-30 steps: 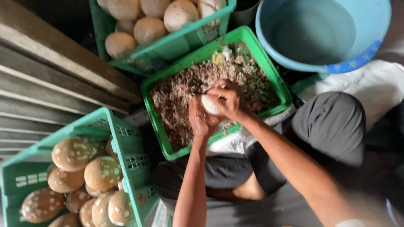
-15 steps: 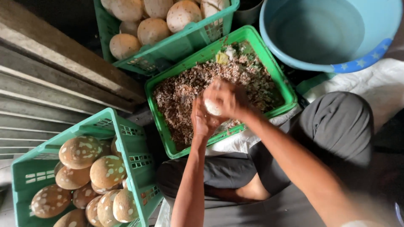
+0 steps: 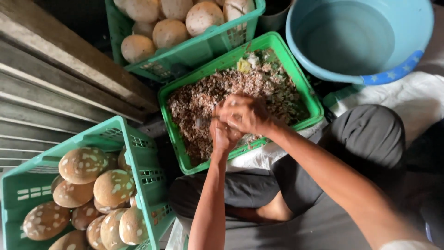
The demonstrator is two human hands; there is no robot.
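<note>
Weathered wooden boards point(image 3: 55, 78) run along our left, and we look straight down over our dark-trousered knees point(image 3: 365, 139) at a crowded work spot. Largest is the light blue plastic basin point(image 3: 416, 60) at top right, which looks bare inside. Next comes the green crate point(image 3: 18, 194) at lower left, packed with brown round fruits with pale speckles point(image 3: 83, 164). A second green crate point(image 3: 194, 51) at the top holds paler, scraped round fruits point(image 3: 169, 32). Between them, just ahead of our knees, sits the bright green shallow basket point(image 3: 175, 139), filled with brownish peelings and scraps point(image 3: 273, 88), with a few yellowish bits toward its far end.

Our hands meet over the middle of that basket. Our left hand point(image 3: 224, 134) and right hand point(image 3: 245, 113) are pressed together, fingers curled tight around something we cannot make out, for the hands cover it. A small greyish tip, perhaps a blade point(image 3: 202, 122), pokes out toward the left from between them; its long axis seems to lie roughly level, left to right, though it is too blurred to be sure.

Compared with a second ago, the pale rounded piece that showed between our fingers is now hidden, and our hands sit a little lower and further left over the scraps. The crates and the basin keep their places.
</note>
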